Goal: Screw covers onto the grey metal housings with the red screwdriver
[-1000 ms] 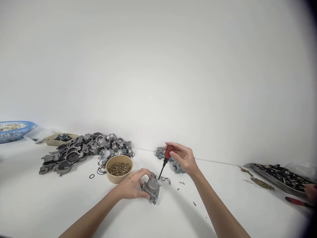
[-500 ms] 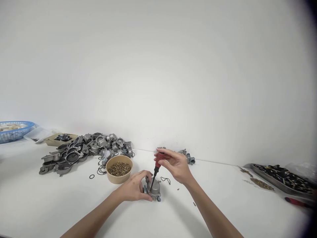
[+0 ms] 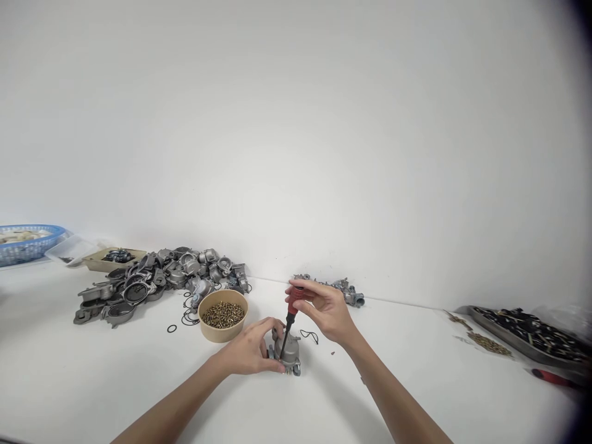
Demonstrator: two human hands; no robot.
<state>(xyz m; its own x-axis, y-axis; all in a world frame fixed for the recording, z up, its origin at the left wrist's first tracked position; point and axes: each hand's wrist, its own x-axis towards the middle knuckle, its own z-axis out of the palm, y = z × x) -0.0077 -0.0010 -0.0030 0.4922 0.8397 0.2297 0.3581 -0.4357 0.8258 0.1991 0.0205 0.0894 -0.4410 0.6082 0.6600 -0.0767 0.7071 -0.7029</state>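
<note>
My left hand [image 3: 252,348] is closed around the left side of a grey metal carburetor [image 3: 290,350] on the white table. Its thumb lies along the near side, its fingers reach over the far side. In my right hand [image 3: 326,309] is a screwdriver [image 3: 295,302] with a red and black handle, pinched by the handle's upper part. The screwdriver tilts slightly, and its tip meets the carburetor's near-left edge beside my left thumb. A screw at the tip is too small to make out clearly. A black rubber ring [image 3: 309,336] lies just right of the carburetor.
A round paper bowl [image 3: 222,336] of brass-coloured screws stands left of my hands. Behind it are piled grey metal parts [image 3: 136,290]. More carburetors [image 3: 354,296] lie by the wall. At right are a tray [image 3: 504,342] of dark parts and another red-handled tool [image 3: 550,376].
My right hand has shifted slightly down and left, and the screwdriver stands a little lower. My left hand and the carburetor have stayed in place.
</note>
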